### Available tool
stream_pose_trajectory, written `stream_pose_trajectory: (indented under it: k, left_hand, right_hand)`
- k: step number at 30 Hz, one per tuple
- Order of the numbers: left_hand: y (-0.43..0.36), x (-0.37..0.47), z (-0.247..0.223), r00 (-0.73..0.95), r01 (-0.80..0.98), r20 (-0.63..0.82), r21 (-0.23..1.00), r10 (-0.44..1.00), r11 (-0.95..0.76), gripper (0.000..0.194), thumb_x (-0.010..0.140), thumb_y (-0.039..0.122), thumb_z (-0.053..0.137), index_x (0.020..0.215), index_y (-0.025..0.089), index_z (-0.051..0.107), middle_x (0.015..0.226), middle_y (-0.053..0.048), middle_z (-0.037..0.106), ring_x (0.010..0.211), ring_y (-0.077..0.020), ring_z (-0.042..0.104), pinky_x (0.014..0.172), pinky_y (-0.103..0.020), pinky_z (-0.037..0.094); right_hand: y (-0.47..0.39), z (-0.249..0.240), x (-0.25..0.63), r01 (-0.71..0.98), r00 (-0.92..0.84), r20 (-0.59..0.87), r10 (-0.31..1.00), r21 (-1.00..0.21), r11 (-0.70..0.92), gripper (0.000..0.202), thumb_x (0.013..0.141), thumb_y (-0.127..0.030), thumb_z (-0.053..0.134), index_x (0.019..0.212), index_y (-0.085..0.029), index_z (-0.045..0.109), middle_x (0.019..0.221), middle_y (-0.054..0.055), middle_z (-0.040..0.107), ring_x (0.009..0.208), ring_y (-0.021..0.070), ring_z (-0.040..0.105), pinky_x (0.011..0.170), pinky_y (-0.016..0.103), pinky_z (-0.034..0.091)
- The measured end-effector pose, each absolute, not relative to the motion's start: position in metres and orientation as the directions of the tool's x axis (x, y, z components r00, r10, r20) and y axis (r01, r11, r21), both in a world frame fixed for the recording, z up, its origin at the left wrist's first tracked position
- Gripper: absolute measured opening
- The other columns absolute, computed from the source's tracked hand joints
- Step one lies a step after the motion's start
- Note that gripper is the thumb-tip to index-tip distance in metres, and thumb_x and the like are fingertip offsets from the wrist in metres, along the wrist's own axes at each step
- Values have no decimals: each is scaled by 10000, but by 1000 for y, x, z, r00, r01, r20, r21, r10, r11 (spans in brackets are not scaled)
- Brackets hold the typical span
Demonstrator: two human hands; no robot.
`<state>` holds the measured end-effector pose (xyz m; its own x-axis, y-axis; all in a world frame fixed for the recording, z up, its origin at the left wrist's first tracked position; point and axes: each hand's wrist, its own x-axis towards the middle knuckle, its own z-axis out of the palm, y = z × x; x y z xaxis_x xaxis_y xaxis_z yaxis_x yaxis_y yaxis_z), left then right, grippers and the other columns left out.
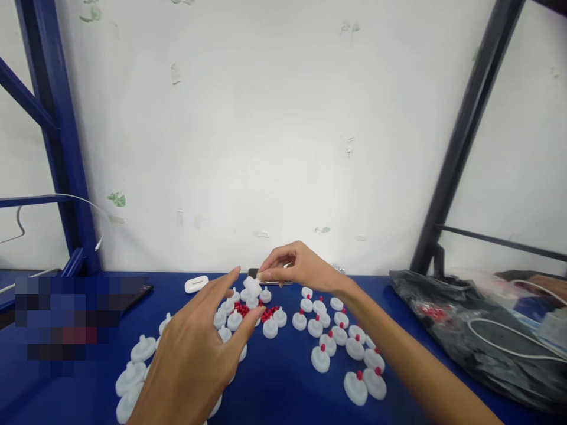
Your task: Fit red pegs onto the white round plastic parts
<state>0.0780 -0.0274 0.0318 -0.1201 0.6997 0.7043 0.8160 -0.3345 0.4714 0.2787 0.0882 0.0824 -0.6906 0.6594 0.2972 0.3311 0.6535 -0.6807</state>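
Observation:
My right hand (296, 268) pinches a white nozzle cap (252, 287) between thumb and fingers, raised over the table. Thumb and fingers of my left hand (199, 336) are spread apart, with nothing between them, just left of and below that cap. Beyond the left thumb lies a pile of small red tips (267, 314), partly hidden. White nozzle caps without red tips, such as this cap (270, 328), surround the pile and continue under and left of my left hand. To the right, several white caps with red tips (321, 358) stand on the blue table (274, 383).
A white oval case (196, 284) and a dark phone-like object (253, 273) lie near the wall. On the right, a black plastic bag (469, 348) carries a white cable and a bag of red pieces (434, 311). Metal posts (73, 136) flank the table; a blurred patch covers the left.

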Motion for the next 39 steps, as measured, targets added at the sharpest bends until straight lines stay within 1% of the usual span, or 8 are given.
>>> stream_pose_trajectory:
  k: [7,13,20,23,26,29,32,39]
  left_hand:
    - [-35,79,38,-137,732,742,522,656,-438,286,892,458,653,1140,320,682,1004,31,743,444,-72,576,475,-226,506]
    - [-37,83,38,-150,702,721,559,676,-440,377,879,456,652,1215,287,677,1042,-24,758,487,-112,635,404,-227,489]
    - [-38,84,38,-123,729,777,492,617,-475,389,879,477,649,1210,277,688,915,12,762,479,-104,634,537,-248,555]
    - [-36,82,39,-152,740,757,513,635,-435,377,873,508,651,1158,268,709,795,33,739,435,-104,607,506,-251,532]
    - [-35,81,40,-169,760,742,517,649,-393,416,872,539,637,1185,271,695,747,38,729,451,-120,623,517,-260,528]
    - [-33,81,41,-159,785,723,506,672,-359,471,873,571,621,1260,304,641,777,46,734,427,-111,605,494,-258,504]
    - [-33,81,40,-166,780,686,531,708,-331,457,888,575,597,1275,331,606,817,48,742,416,-107,596,475,-254,494]
    - [-35,81,40,-146,777,676,530,723,-339,409,879,592,605,1169,305,627,744,47,717,435,-136,597,490,-274,478]
  right_hand:
    - [80,86,273,54,-710,346,613,-842,537,269,790,-395,815,934,-172,781,818,41,766,579,83,604,494,198,424]
    - [77,81,266,-40,-701,360,615,-881,471,253,766,-383,832,898,-173,780,814,42,777,557,86,607,447,193,373]
    - [68,82,263,-54,-693,371,619,-882,468,282,782,-416,818,919,-175,770,837,46,774,578,96,613,465,203,398]
    - [69,81,263,97,-717,353,601,-803,589,363,902,-522,670,1020,-186,741,926,56,780,628,113,653,511,222,448]
    - [81,74,265,345,-687,330,647,-636,690,430,1032,-531,430,1147,-202,681,1022,55,769,714,121,681,640,254,509]
    - [104,55,273,555,-634,264,727,-499,666,291,986,-427,582,1015,-167,711,935,63,746,843,175,680,813,339,523]
    - [130,32,284,693,-645,96,758,-346,633,219,938,-372,680,932,-154,695,911,33,713,856,179,676,829,385,550]
    - [152,13,295,706,-706,-135,696,-214,675,263,964,-383,654,1091,-154,680,1042,46,713,920,187,692,859,408,570]
